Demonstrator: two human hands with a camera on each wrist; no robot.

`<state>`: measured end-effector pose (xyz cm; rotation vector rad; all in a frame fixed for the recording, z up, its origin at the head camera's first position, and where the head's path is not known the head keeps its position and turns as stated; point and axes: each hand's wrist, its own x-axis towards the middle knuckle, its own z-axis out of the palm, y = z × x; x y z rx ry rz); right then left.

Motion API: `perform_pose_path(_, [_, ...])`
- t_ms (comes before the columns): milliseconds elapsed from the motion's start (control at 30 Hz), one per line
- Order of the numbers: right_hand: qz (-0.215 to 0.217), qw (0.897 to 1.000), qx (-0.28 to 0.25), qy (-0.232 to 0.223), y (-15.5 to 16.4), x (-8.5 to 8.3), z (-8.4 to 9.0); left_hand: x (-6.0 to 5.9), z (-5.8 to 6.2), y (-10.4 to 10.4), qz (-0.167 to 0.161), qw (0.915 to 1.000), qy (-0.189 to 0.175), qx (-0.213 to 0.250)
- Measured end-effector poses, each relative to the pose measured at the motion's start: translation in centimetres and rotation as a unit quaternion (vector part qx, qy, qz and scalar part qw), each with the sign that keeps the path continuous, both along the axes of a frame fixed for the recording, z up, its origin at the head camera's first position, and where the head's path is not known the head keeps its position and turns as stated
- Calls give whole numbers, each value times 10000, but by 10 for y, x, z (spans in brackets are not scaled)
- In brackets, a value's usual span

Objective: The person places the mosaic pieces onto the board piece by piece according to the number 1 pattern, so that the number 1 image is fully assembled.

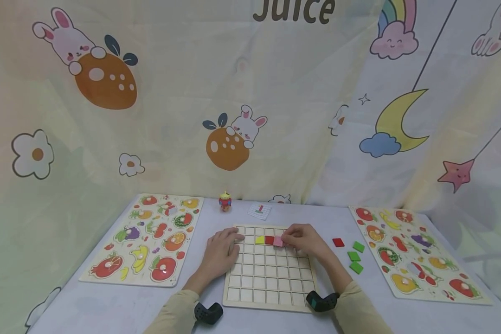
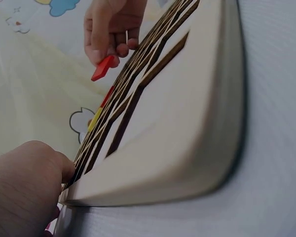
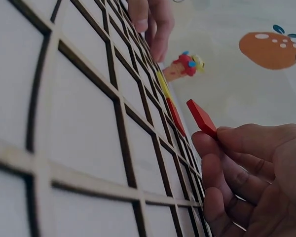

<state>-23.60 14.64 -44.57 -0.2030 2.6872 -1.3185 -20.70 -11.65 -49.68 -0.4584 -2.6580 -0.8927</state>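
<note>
A wooden grid board (image 1: 271, 295) lies on the table, its square cells divided by thin strips. In its upper part a yellow tile (image 1: 260, 240) and a red tile (image 1: 269, 240) sit side by side in neighbouring cells. My right hand (image 1: 305, 239) pinches another red tile (image 3: 202, 118) between thumb and fingertips. The right wrist view shows this piece raised off the grid, tilted, just right of the seated red one. At the board's upper left edge rests my left hand (image 1: 220, 253), fingers loosely bent and holding nothing.
Right of the board lie a loose red tile (image 1: 338, 242) and several green tiles (image 1: 353, 256). Fruit puzzle boards flank it at left (image 1: 146, 241) and right (image 1: 421, 255). Behind stand a small toy figure (image 1: 225, 202) and a printed pattern card (image 1: 259, 211), before a hanging cloth (image 1: 171, 139).
</note>
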Motion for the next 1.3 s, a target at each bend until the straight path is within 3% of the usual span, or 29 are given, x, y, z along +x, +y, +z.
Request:
perform_pose_path(267, [372, 9991, 118, 152, -10, 4, -2, 1, 1, 0, 21, 10000, -3, -5])
perform_pose_path(733, [624, 9955, 396, 598, -18, 10, -3, 2, 3, 1, 29, 10000, -11, -56])
perform_pose_path(1300, [563, 9911, 766, 931, -25, 14, -5, 1, 1, 1, 22, 9999, 86, -124])
